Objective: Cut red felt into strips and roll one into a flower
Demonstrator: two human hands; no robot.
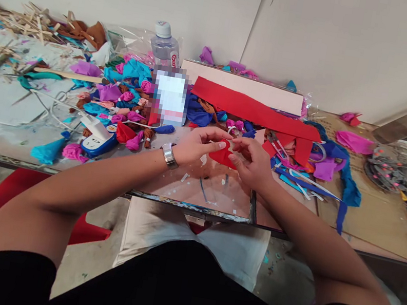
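Between my two hands, over the front of the table, is a small piece of red crepe paper [221,157]. My left hand [199,145], with a watch on the wrist, pinches it from the left with the thumb on top. From the right, the fingers of my right hand [251,163] close on its other edge, near a small pale spot I cannot make out. Behind the hands lies a long red strip [250,107], with more red pieces [299,150] at its right end. Scissors [277,144] rest beside those pieces.
Several rolled paper flowers [134,140] crowd the left, with a power strip [100,143] and its cable. A bottle [165,47] stands behind a lit phone [169,96]. Wood sticks [33,22] pile up far left. Cardboard [367,221] and blue strips [342,215] lie at right.
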